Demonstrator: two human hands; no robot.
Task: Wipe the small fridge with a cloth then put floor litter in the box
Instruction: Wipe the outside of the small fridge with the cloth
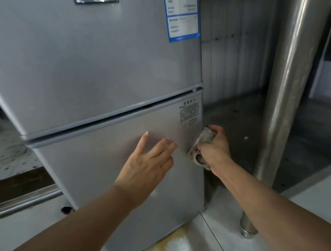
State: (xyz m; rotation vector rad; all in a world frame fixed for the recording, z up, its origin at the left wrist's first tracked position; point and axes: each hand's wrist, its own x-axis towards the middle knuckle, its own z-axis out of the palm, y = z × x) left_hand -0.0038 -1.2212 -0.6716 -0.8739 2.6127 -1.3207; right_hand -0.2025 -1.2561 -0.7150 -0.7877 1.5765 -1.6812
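Two bare hands at work on lower door of small fridge point(96, 71). Right hand point(214, 146), fingers curled tight round bunched grey cloth point(199, 145), pressing wad against right edge of lower door, just below block of printed text. Left hand point(146, 164) flat on door panel w/ fingers straight and slightly spread, palm close to metal, probably bracing fridge so it doesn't rock. Best approach, as a guess: keep steady pressure on cloth, run it down door edge & round corner where grime collects, overlap strokes, refold wad to a cleaner face when soiled. Cloth looks soft, nubbly, speckled grey-brown, crumpled into a lump. Fridge silver-grey, smooth, faint sheen; two doors, corners rounded, dark gap between them. Blue-bordered label point(182, 10) w/ QR code on upper door, top right; shiny badge at top centre, cut off by frame. Beyond right hand, thick polished steel table leg point(290, 65) slanting through view, ribbed grey wall panel behind. Floor of pale glossy tiles point(246, 246); yellow-brown stain point(164, 247) pooled at fridge base. No box or loose litter in view; litter step not yet begun.
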